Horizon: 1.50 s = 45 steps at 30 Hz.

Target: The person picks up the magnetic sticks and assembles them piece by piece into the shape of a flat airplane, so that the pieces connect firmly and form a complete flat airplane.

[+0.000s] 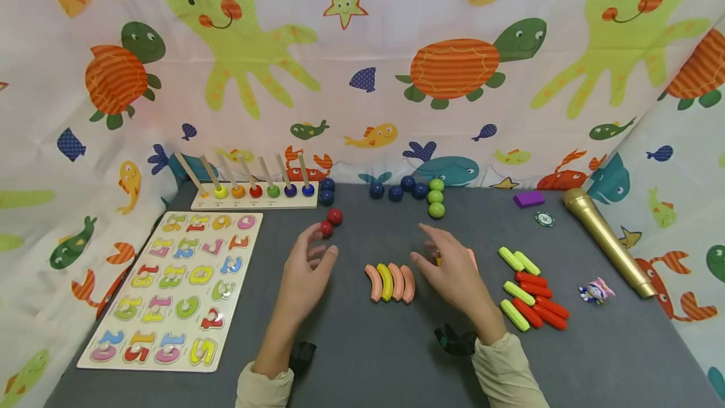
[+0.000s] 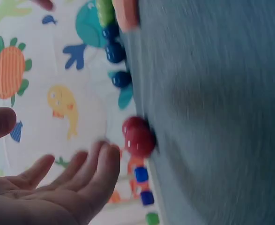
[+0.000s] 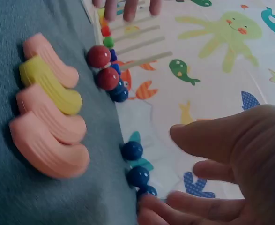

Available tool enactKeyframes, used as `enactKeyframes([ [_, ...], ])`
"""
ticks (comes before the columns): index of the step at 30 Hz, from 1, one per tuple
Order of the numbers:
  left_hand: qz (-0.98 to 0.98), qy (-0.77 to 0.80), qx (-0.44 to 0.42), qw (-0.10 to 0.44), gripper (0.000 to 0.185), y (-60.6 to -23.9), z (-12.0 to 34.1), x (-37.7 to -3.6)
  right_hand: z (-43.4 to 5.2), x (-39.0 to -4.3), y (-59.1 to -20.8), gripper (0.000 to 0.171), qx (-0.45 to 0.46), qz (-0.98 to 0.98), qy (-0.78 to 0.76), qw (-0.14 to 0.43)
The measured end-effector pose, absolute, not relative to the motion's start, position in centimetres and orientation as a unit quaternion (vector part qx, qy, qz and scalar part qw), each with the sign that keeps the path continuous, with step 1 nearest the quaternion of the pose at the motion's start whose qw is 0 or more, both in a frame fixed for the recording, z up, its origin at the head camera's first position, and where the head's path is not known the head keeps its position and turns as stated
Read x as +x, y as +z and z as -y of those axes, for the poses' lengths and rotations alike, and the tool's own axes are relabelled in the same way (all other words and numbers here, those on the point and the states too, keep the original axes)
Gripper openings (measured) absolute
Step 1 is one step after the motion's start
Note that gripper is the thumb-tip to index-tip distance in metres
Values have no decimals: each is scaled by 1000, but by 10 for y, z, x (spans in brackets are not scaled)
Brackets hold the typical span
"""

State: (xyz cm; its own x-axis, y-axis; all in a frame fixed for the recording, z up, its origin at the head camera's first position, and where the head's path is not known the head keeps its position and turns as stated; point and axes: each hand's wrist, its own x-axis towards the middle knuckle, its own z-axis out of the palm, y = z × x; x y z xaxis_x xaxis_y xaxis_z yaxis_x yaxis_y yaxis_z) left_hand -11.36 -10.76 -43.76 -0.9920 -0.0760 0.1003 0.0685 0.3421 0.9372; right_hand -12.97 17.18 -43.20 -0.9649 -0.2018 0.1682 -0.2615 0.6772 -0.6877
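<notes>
My left hand point(image 1: 303, 269) hovers with relaxed fingers and holds nothing, nearest to two red balls point(image 1: 335, 216). In the left wrist view its fingers point(image 2: 107, 173) reach toward these shiny balls point(image 2: 140, 141). To the right, my right hand point(image 1: 455, 272) is also empty, its thumb and fingers spread apart. Between the hands lies a row of curved, ridged pieces, several pink point(image 1: 398, 283) and one yellow point(image 1: 386, 282). Behind the right hand, another pink piece point(image 1: 472, 259) and a yellow one are mostly hidden.
Dark blue balls point(image 1: 395, 192) and green balls point(image 1: 435, 196) sit at the back. A peg board point(image 1: 255, 200) and a number puzzle point(image 1: 226, 326) stand left. Right are green sticks point(image 1: 514, 315), red sticks point(image 1: 532, 288), a purple block point(image 1: 528, 199), a chip point(image 1: 545, 219), a figurine point(image 1: 596, 291) and a gold microphone point(image 1: 608, 241).
</notes>
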Motion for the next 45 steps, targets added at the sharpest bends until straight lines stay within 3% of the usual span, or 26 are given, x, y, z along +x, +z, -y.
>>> enactKeyframes([
  [8, 837, -545, -33, -34, 43, -449, 86, -113, -160, -131, -438, 38, 112, 930, 349, -32],
  [14, 905, -420, -49, -48, 17, -457, 69, -114, -152, -126, -443, 7, 94, 932, 341, -73],
  [23, 952, -293, -68, -53, 43, -458, 56, -127, -143, -125, -448, 24, 71, 933, 342, -85],
  [30, 951, -291, -80, -64, 40, -459, 64, -131, -142, -124, -449, 20, 46, 947, 311, -61],
  [39, 934, -350, -67, -7, 15, -457, 84, -125, -156, -121, -433, 13, 83, 936, 342, 20],
  [45, 872, -482, -88, 16, 27, -452, 89, -119, -162, -127, -426, 12, 140, 898, 415, 33],
])
